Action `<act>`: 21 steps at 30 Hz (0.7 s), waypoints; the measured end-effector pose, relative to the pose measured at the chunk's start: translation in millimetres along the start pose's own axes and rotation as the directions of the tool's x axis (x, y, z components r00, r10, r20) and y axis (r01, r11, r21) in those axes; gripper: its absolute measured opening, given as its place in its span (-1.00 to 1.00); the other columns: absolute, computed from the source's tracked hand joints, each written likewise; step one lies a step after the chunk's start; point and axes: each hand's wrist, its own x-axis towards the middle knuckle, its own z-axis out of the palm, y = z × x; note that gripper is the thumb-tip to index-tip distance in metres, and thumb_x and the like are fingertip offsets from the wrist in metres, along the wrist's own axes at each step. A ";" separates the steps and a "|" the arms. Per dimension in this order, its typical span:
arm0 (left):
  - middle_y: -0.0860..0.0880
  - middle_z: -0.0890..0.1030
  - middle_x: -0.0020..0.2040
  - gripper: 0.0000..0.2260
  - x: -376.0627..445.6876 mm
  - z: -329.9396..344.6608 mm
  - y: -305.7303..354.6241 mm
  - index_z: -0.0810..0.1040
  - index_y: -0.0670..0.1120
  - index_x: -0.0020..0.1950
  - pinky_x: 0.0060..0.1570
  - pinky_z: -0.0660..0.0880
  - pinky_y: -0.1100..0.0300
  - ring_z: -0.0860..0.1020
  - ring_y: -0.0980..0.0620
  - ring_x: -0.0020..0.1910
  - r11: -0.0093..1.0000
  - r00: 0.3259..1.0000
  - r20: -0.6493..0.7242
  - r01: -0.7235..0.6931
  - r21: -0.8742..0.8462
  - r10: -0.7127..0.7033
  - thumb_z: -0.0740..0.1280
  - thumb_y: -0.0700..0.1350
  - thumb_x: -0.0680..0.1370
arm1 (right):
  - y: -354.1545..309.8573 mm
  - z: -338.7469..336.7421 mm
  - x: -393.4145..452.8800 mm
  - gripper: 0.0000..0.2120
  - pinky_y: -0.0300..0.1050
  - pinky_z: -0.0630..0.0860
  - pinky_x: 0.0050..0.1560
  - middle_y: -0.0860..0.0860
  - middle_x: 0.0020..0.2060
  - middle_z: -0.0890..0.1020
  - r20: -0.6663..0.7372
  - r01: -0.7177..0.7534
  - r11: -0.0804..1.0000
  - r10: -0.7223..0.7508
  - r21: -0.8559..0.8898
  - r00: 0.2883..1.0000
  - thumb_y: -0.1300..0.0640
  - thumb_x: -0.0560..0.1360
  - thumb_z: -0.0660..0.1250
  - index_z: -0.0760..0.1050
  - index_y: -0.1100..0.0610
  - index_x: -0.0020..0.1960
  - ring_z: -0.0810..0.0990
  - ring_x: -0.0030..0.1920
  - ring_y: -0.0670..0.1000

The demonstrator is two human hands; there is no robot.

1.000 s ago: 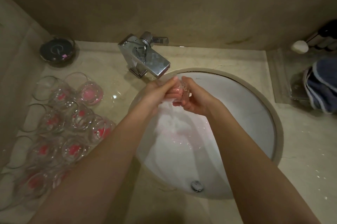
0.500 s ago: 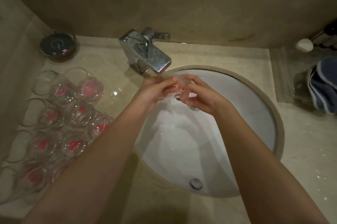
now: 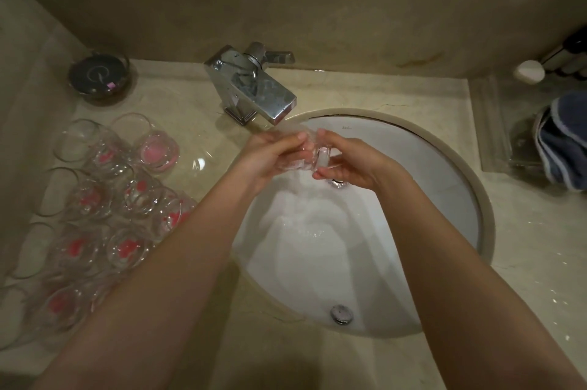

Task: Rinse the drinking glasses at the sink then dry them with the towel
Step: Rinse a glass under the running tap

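Head view: the left hand [image 3: 270, 157] and the right hand [image 3: 349, 164] both grip one clear drinking glass [image 3: 309, 154], fingers curled round it, tilted on its side under the spout of the chrome faucet [image 3: 254, 87] over the white sink basin [image 3: 428, 186]. Left of the grip, more clear glasses with pink bases [image 3: 104, 208] stand clustered on the beige countertop [image 3: 540, 246]. Right of the grip, well apart, a blue towel [image 3: 562, 141] lies on a clear tray [image 3: 495, 125].

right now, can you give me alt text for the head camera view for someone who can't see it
Two bare hands, left hand and right hand, hold a clear drinking glass under the chrome faucet over a white sink. More glasses crowd the counter at left; a blue towel lies at right.
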 end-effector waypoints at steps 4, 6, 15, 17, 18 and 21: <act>-0.01 0.70 -0.27 -0.94 1.7 -0.8 4.8 0.63 -0.11 -0.11 -0.21 0.57 0.23 0.66 0.09 -0.29 0.999 1.000 0.014 0.002 0.043 -0.002 0.37 -0.21 0.54 | 5.3 -1.1 2.0 -0.64 -0.11 0.62 -0.07 0.18 0.16 0.57 0.028 0.118 0.992 -0.119 0.038 0.992 0.16 0.49 0.41 0.48 0.16 0.26 0.65 0.04 0.10; -0.01 0.70 -0.27 -0.96 3.8 -0.4 5.3 0.63 -0.10 -0.10 -0.22 0.56 0.22 0.67 0.11 -0.29 0.999 1.000 0.002 0.016 0.050 -0.016 0.39 -0.21 0.52 | 4.1 3.2 -0.9 -0.63 -0.17 0.63 -0.17 0.19 0.06 0.59 0.011 0.045 0.992 -0.046 0.122 0.999 -0.07 0.54 0.31 0.53 0.21 0.16 0.67 -0.04 0.11; -0.01 0.70 -0.25 -0.96 2.4 -2.8 3.5 0.63 -0.12 -0.08 -0.28 0.56 0.24 0.67 0.11 -0.30 0.999 0.999 0.007 0.040 0.019 -0.040 0.38 -0.19 0.54 | 2.6 3.4 -0.6 -0.61 -0.13 0.64 -0.14 0.13 -0.07 0.63 0.015 0.017 0.999 -0.018 0.052 1.000 -0.09 0.49 0.37 0.58 0.21 0.10 0.66 0.00 0.16; -0.03 0.71 -0.20 -0.95 2.3 -2.9 0.5 0.66 -0.12 -0.08 -0.20 0.57 0.21 0.67 0.09 -0.27 0.999 0.999 0.022 0.034 0.016 -0.034 0.40 -0.18 0.52 | 2.6 5.3 -0.6 -0.63 -0.22 0.61 -0.22 0.15 -0.07 0.60 0.005 -0.009 1.000 0.009 0.024 1.000 -0.08 0.51 0.36 0.57 0.22 0.10 0.65 -0.10 0.12; -0.05 0.71 -0.18 -0.91 3.5 -3.5 -1.4 0.66 -0.14 -0.03 -0.17 0.57 0.18 0.68 0.06 -0.25 1.000 0.999 0.030 0.025 0.014 -0.025 0.41 -0.17 0.51 | 2.9 5.6 -0.9 -0.70 -0.22 0.60 -0.23 0.15 -0.03 0.58 0.013 0.020 0.999 -0.020 0.034 1.000 0.02 0.51 0.38 0.54 0.19 0.15 0.64 -0.11 0.10; -0.03 0.71 -0.22 -0.94 2.2 -4.1 -0.5 0.66 -0.12 -0.05 -0.21 0.52 0.23 0.67 0.09 -0.24 1.000 0.999 0.024 0.023 0.019 -0.023 0.40 -0.18 0.52 | 5.1 5.0 1.3 -0.66 -0.22 0.56 -0.23 0.11 0.05 0.56 0.027 0.117 0.989 -0.120 0.089 0.992 0.23 0.48 0.42 0.50 0.12 0.23 0.60 -0.06 0.06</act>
